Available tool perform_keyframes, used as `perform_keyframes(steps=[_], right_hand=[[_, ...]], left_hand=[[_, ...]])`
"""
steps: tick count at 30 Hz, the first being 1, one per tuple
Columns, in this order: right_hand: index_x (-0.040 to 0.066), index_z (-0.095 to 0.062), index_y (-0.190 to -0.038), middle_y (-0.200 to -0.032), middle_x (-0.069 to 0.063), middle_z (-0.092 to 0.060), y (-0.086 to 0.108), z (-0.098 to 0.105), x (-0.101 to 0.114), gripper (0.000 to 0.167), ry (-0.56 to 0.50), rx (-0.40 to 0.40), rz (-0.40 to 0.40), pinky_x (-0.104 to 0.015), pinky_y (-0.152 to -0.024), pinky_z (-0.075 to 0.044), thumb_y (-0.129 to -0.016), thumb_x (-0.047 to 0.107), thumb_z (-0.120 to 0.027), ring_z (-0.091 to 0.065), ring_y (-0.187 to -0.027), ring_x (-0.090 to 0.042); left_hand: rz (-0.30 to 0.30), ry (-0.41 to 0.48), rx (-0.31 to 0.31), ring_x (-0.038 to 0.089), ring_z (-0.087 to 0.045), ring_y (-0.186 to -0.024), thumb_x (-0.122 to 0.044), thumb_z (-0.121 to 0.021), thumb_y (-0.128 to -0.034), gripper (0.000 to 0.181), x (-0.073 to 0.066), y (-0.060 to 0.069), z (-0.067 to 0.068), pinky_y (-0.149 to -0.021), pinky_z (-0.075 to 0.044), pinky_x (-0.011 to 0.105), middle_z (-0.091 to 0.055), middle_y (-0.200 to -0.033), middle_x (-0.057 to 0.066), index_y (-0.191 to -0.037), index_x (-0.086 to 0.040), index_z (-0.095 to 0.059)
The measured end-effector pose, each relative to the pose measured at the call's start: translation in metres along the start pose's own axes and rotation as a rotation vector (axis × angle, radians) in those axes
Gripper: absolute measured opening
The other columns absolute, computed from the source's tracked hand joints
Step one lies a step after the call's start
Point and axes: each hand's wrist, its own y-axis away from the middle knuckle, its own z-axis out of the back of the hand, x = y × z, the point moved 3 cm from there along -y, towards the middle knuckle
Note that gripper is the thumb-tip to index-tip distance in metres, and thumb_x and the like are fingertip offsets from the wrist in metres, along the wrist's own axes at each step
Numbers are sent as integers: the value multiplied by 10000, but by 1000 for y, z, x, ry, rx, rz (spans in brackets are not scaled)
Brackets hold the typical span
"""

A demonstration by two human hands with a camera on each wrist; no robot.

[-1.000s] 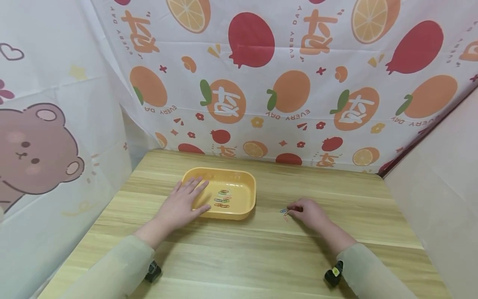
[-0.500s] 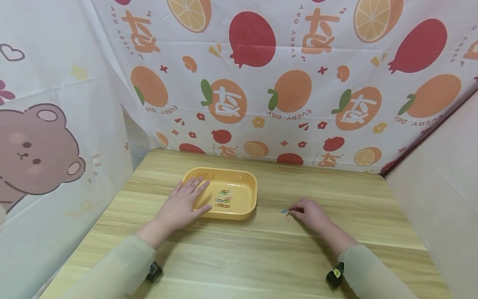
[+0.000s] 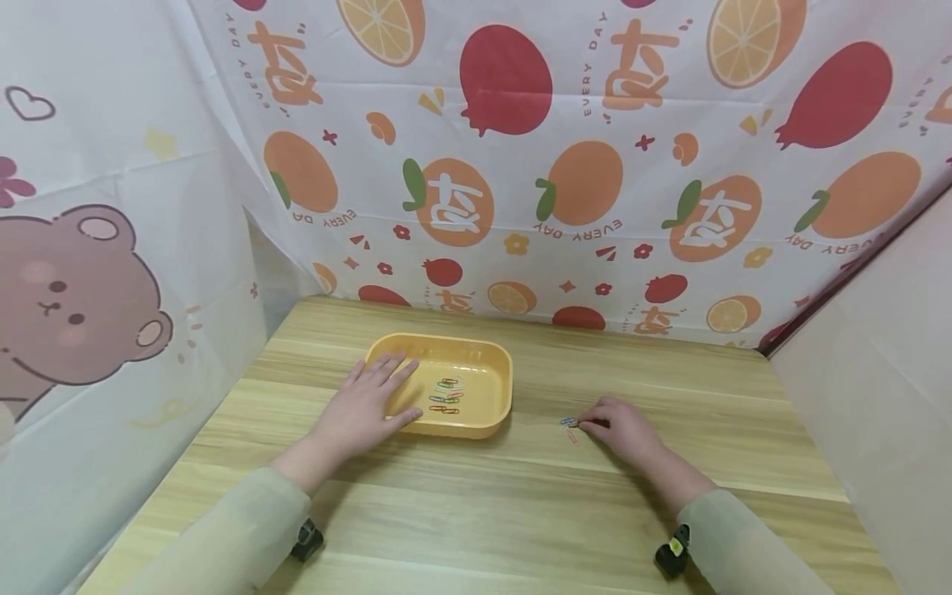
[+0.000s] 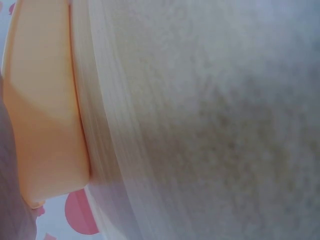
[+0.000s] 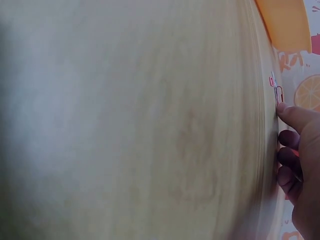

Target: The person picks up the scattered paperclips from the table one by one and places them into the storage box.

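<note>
My left hand (image 3: pixel 362 405) rests with spread fingers on the left side of a yellow tray (image 3: pixel 494 428), its thumb over the front rim. Several coloured paper clips (image 3: pixel 446 397) lie on the tray floor, mostly in its middle. Right of the tray, my right hand (image 3: pixel 625 434) pinches a reddish paper clip (image 5: pixel 280 92) between thumb and index finger, low at the table surface. Beside those fingertips lie a blue paper clip (image 3: pixel 567 421) and a pink paper clip (image 3: pixel 572 437). The left wrist view shows the tray's outer wall (image 4: pixel 47 115) and an edge of the left hand.
The wooden table (image 3: pixel 476 512) runs back to a fruit-print cloth (image 3: pixel 550 273). A white cloth with a bear (image 3: pixel 82 297) hangs on the left, and a pale panel (image 3: pixel 870 364) stands on the right.
The right hand's fingertips have drawn very slightly right, and the reddish paper clip shows more clearly at them. The left hand and the tray stay as they were.
</note>
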Motion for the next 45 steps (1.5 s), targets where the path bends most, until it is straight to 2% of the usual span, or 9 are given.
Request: perform_keyframes(steps=[3,6,13,22,32,39,45], right_hand=[[237,-788,-981,-894,150,-623,1,0,0,91,-10,-11,7,-329,-754,-519,-902,228,-743,-591,-830,-60],[241,-789,-979,-894,156,-623,1,0,0,92,-18,-19,12,-328,-757,-523,-896,234,-749,-595,-837,-58],[250,-795,-970,-881,151,-619,0,1,-2,94,-52,-37,-12,-304,-712,-509,-881,244,-765,-578,-802,-49],[276,-790,-950,-911,147,-646,-5,3,2,72,-69,-36,-14,-350,-766,-530,-888,285,-756,-614,-863,-83],[274,-789,-972,-930,151,-654,-11,5,3,86,-127,-36,-15,-361,-803,-538,-906,291,-736,-623,-894,-86],[277,-784,-971,-955,141,-657,-21,9,8,105,-222,-36,-59,-379,-834,-514,-916,336,-717,-612,-924,-104],[273,-781,-1001,-956,127,-653,-32,11,16,171,-247,-34,-83,-327,-740,-496,-937,391,-675,-584,-870,-110]], left_hand=[[0,1,-2,347,-215,-1485,-707,-457,-926,834,0,0,0,-1193,-93,584,-270,-1618,99,-1577,-212,-291],[3,1,-5,350,-218,-1483,-740,-408,-921,851,0,1,-1,-1192,-98,584,-270,-1618,101,-1577,-210,-289],[4,12,-5,348,-207,-1487,-745,-401,-920,856,-3,0,2,-1197,-79,574,-269,-1618,101,-1580,-212,-280],[3,4,-5,336,-212,-1488,-730,-425,-922,846,-3,0,4,-1198,-83,571,-273,-1618,87,-1577,-212,-289],[0,7,-18,345,-229,-1481,-713,-455,-922,837,-4,0,1,-1195,-97,576,-292,-1609,99,-1571,-204,-308],[1,0,-10,344,-218,-1484,-733,-416,-923,849,-2,0,1,-1197,-92,574,-278,-1614,98,-1578,-208,-285],[-1,9,-15,350,-223,-1481,-721,-439,-923,843,-3,0,2,-1195,-93,577,-283,-1612,102,-1578,-213,-285]])
